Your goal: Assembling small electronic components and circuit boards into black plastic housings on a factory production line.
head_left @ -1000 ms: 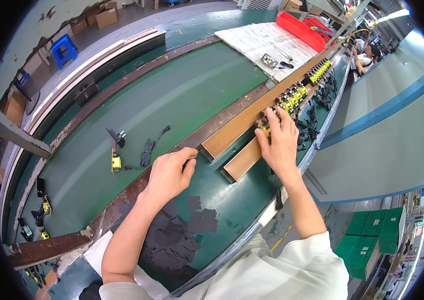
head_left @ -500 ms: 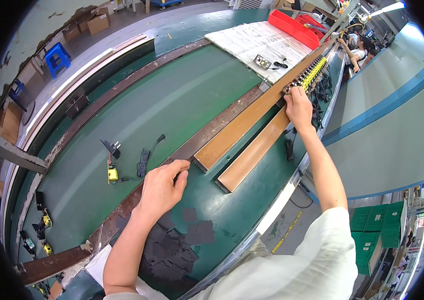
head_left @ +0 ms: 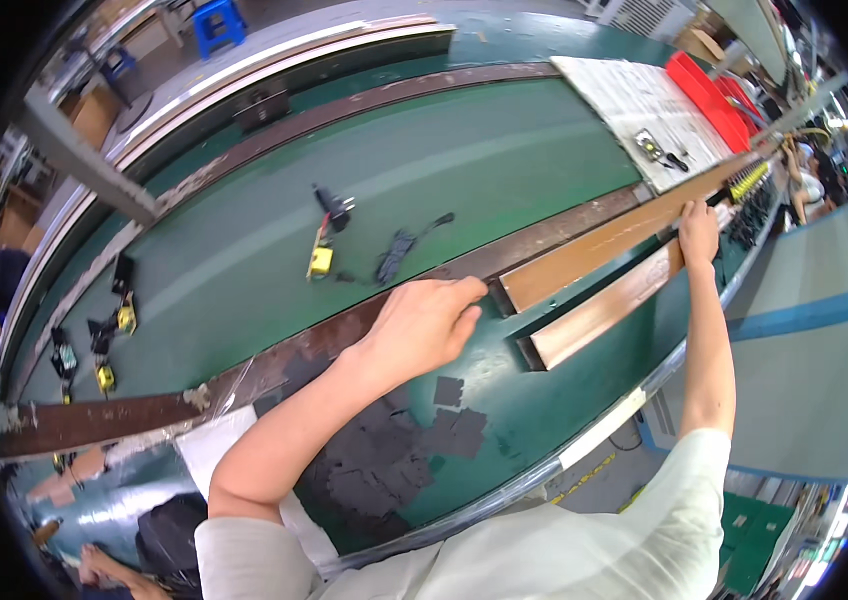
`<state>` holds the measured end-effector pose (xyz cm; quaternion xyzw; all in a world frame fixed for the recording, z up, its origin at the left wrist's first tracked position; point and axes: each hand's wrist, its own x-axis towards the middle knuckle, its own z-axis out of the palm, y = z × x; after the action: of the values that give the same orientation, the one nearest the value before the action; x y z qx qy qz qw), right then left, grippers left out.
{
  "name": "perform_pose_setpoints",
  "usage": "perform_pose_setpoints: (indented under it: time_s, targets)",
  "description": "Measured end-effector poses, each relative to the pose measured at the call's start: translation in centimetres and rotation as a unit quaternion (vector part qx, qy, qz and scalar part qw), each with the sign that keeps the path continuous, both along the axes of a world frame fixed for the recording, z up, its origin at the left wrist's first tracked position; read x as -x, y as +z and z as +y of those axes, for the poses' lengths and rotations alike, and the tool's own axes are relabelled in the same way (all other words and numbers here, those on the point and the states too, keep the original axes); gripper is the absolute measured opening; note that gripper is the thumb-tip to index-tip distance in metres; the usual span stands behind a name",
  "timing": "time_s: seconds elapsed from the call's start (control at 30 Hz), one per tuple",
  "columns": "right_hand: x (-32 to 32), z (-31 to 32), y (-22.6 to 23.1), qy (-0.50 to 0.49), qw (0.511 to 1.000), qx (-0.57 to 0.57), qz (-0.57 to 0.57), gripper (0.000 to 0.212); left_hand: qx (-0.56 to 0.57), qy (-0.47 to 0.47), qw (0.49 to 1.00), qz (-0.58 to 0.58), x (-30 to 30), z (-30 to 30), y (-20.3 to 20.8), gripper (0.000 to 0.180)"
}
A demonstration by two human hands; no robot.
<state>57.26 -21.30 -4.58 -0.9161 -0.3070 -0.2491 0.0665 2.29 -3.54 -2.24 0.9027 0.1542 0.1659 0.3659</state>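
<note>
My left hand (head_left: 429, 322) hovers over the dark edge rail of the green belt, fingers curled. Its fingertips are beside the near end of a long brown bar (head_left: 584, 258); whatever they hold, if anything, is hidden. Stretched far to the right, my right hand (head_left: 699, 237) is closed at the far end of a second, shorter brown channel (head_left: 609, 305). Its fingertips are too small to show what is in them. Just beyond that hand stands a row of yellow-and-black parts (head_left: 747, 182), with black cables (head_left: 747, 222) beside it.
On the green belt (head_left: 504, 150) lie a yellow circuit part (head_left: 320, 262), a black plug (head_left: 334, 208) and a bundled cord (head_left: 396, 255). Dark flat pieces (head_left: 374, 465) are heaped near me. A red bin (head_left: 709, 100) stands beyond a white board (head_left: 609, 100). Other people are at both sides.
The view has swung, so the bench things sit further right. My right hand has left the row of yellow-and-black parts and is now nearer, at the channel's end. My left hand remains by the bar's end.
</note>
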Motion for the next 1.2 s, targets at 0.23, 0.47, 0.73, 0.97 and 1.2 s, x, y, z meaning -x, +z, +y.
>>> perform_pose_setpoints:
  time_s: [0.23,0.47,0.73,0.97,1.2]
  targets:
    - [17.8,3.0,1.8,0.32,0.946,-0.019,-0.037,0.023,0.075,-0.032,0.997,-0.001,1.1,2.3,2.3,0.021]
    - [40.7,6.6,5.7,0.607,0.765,0.002,0.214,0.027,-0.236,0.232,0.93,-0.162,4.5,11.9,0.2,0.037]
    - [47.4,10.6,4.3,0.616,0.691,0.225,0.304,0.027,-0.129,0.263,0.954,0.055,6.5,14.1,-1.3,0.025]
    - [44.8,10.0,3.9,0.59,0.639,0.186,0.458,0.021,-0.132,0.264,0.954,0.057,7.7,13.9,2.1,0.017]
    - [42.1,10.7,5.0,0.6,0.641,0.058,0.475,0.01,0.066,0.307,0.947,0.063,6.4,13.3,5.9,0.018]
